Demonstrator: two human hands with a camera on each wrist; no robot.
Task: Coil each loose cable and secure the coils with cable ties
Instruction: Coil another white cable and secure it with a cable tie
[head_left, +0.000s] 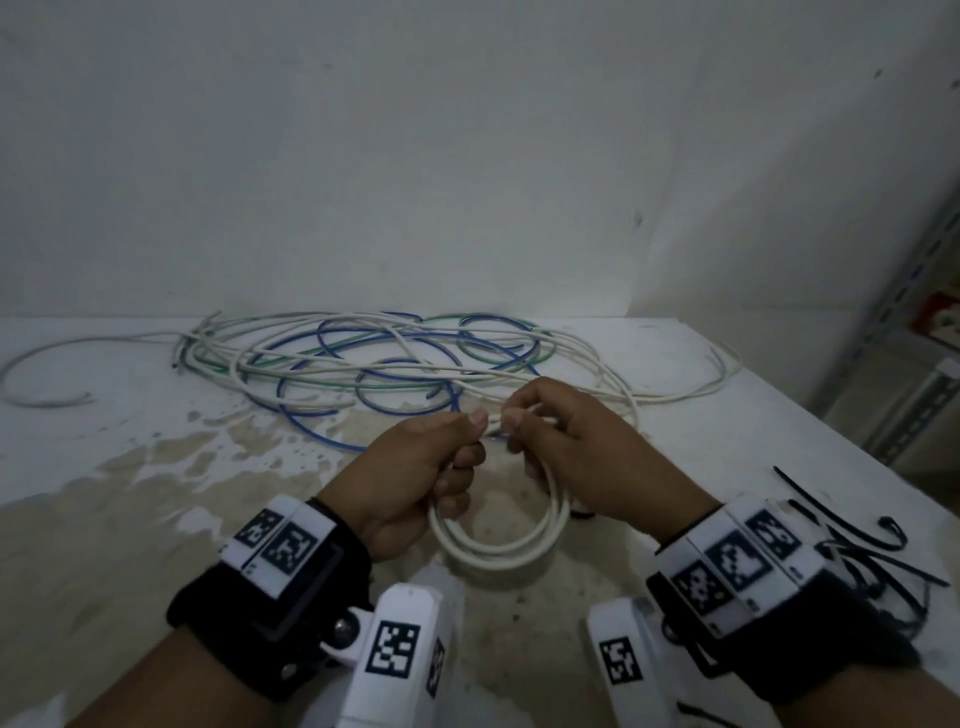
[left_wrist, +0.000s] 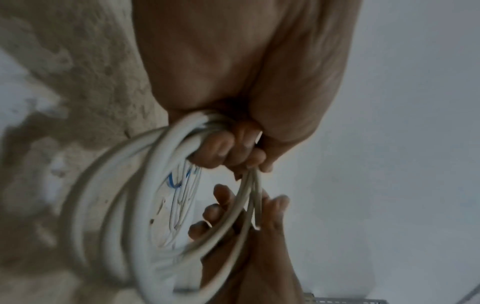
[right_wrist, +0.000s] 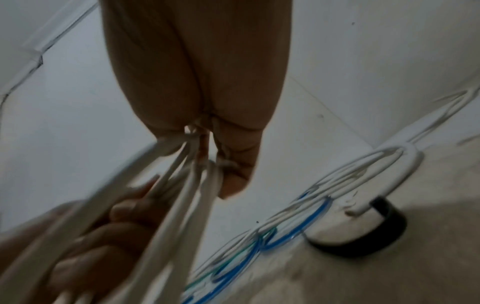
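A white cable coil (head_left: 498, 545) hangs between both hands above the table. My left hand (head_left: 441, 467) grips its top left, fingers curled round the strands (left_wrist: 182, 139). My right hand (head_left: 540, 431) holds the top right, thumb and fingers pinching the white strands (right_wrist: 197, 164). Both thumbs meet at the coil's top. Behind the hands lies a loose tangle of white, blue and green cables (head_left: 384, 364). Black cable ties (head_left: 857, 540) lie on the table to the right, beside my right wrist.
The white table (head_left: 156, 467) is stained brown near the front. A wall stands right behind the tangle. A metal shelf frame (head_left: 904, 364) rises at the right edge. A black ring-shaped object (right_wrist: 363, 242) sits on the table near the cables.
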